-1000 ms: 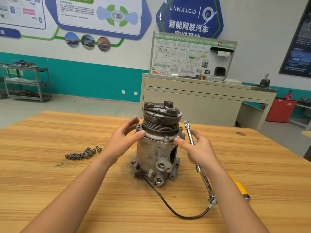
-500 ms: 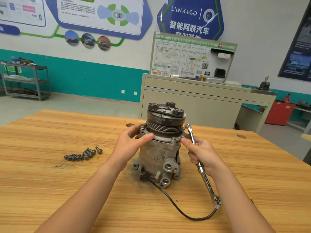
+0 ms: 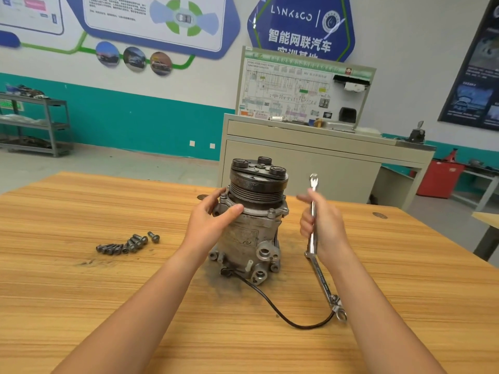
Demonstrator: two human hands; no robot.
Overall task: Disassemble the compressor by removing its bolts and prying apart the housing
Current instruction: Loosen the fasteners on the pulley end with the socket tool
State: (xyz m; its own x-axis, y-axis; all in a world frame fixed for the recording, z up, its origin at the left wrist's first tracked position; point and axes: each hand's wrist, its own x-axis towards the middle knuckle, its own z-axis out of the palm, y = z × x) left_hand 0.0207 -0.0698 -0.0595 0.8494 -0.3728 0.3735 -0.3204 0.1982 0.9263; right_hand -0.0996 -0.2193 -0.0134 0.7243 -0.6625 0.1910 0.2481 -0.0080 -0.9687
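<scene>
One wooden table (image 3: 81,292) carries the compressor (image 3: 251,233), which stands upright on its end at the centre. My left hand (image 3: 213,220) grasps its upper flange from nine o'clock, thumb across the front. My right hand (image 3: 324,222), at three o'clock and clear of the housing, grips a wrench (image 3: 313,184) upright. Loose bolts (image 3: 127,244) lie clustered farther out at nine o'clock.

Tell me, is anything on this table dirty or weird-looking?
Yes. A dark, sooty smudge stains the wooden table around the base of the compressor, spreading toward the person. Left of it, loose bolts lie in a small heap. Nothing looks spilled or broken.
</scene>
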